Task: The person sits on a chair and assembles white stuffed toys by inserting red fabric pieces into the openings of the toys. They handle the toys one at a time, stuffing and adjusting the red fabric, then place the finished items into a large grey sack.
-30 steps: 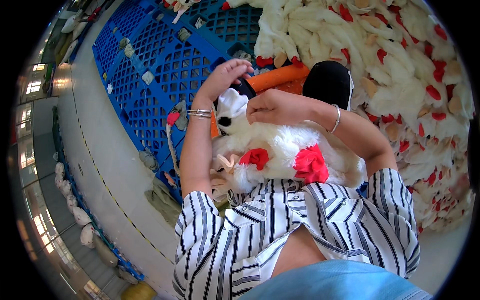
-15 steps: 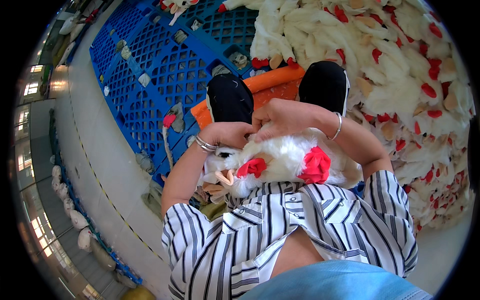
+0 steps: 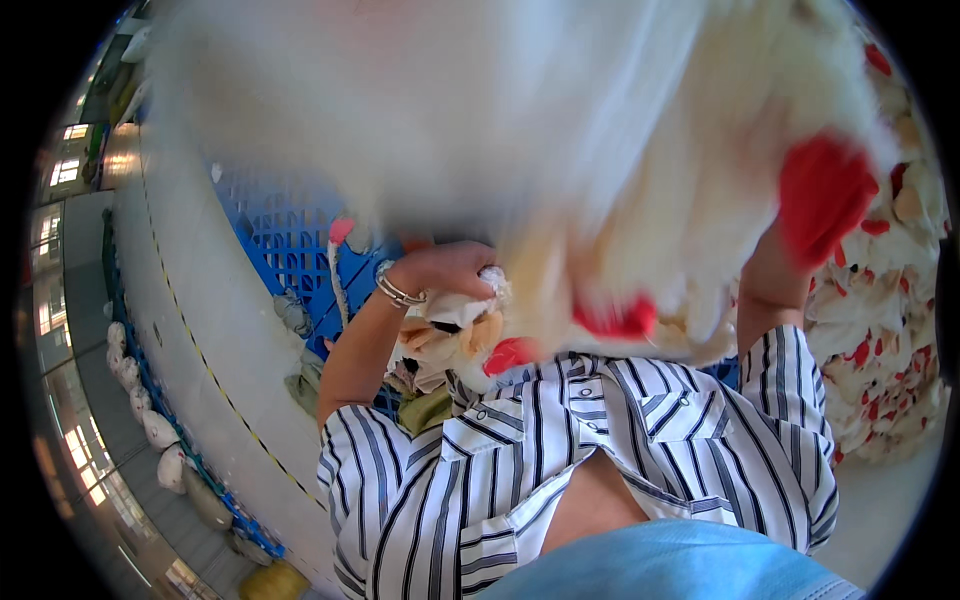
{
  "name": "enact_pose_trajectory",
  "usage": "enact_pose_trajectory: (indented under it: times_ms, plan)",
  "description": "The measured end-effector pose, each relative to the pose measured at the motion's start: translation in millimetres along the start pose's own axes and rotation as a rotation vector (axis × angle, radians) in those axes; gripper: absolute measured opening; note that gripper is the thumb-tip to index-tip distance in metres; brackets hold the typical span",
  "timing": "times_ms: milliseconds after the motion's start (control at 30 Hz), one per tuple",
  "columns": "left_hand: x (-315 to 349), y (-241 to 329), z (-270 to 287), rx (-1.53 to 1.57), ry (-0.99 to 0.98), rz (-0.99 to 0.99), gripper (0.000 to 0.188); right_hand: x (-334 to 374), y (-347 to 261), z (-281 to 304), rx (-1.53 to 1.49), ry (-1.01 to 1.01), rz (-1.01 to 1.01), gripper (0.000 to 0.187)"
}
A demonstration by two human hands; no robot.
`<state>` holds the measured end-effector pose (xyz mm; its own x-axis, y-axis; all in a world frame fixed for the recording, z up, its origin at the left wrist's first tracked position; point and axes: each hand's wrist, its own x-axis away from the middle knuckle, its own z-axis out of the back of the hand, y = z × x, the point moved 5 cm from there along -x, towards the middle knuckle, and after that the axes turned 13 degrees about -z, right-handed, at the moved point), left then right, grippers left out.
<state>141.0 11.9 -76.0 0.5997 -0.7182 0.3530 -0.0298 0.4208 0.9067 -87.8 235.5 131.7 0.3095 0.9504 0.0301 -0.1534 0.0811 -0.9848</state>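
Note:
A white, furry plush skin (image 3: 560,130) with red fabric parts hangs raised close before me, large and blurred by motion. My left hand (image 3: 450,272), wearing bracelets, is closed on a white edge of plush above my lap. Just below that hand lie a dark eye patch, beige flaps (image 3: 480,333) and a red fabric piece (image 3: 510,355). Whether these belong to the same skin as the raised part I cannot tell. My right forearm (image 3: 775,275) reaches up behind the raised plush, which hides the right hand and its fingers.
A heap of white plush skins (image 3: 870,350) with red and beige bits fills the right side. Left of my lap a blue plastic pallet (image 3: 290,225) lies on the pale floor (image 3: 215,330). Several white stuffed pieces (image 3: 160,432) line the far left.
The plush skin, earlier bunched on my lap between both hands, now rises high and covers much of the view. My right hand has moved behind it; my left stays near the same place.

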Motion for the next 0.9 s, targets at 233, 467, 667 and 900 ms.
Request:
enact_pose_trajectory:
  times_ms: [233,467,667,900]
  plan:
    - [-33,36,26,-0.127,-0.063,-0.066,0.035,-11,19,140,-0.304,0.853,0.151,0.038]
    - [-33,33,152,0.303,0.944,-0.411,0.044,-86,70,49,-0.311,0.497,0.037,0.041]
    - [-44,26,180,0.911,1.07,-0.732,0.052,-109,81,-83,0.531,0.243,-0.359,0.028]
    - [-61,7,157,0.881,1.227,-0.732,0.043,-114,140,-90,1.247,0.166,-0.122,0.027]
